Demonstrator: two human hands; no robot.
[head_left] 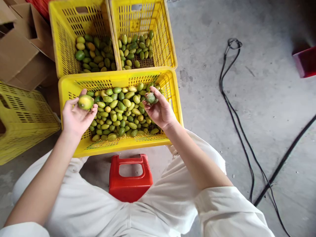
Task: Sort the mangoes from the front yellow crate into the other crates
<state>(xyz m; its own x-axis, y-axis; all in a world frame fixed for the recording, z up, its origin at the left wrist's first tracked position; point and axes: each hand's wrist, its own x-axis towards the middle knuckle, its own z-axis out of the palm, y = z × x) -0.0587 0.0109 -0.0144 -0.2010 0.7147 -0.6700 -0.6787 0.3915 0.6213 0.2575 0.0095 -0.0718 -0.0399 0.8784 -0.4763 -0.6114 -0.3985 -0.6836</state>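
My left hand [78, 115] holds a yellow-green oval fruit [85, 102] in its fingers, above the left side of the near yellow crate [118, 149]. Over that crate's right side, my right hand [160, 110] has a darker green fruit [151, 98] pinched between thumb and fingers. Beneath both hands, the near crate carries a layer of many small oval fruits [127, 102], from deep green to yellow. I cannot tell their exact kind.
Behind stand a left yellow crate [60, 49] and a right yellow crate [171, 49], both with similar fruits. Cardboard boxes [22, 56] and another yellow crate [22, 131] are at left. A red plastic stool [130, 189] is between my legs. Black cables [229, 105] cross the floor.
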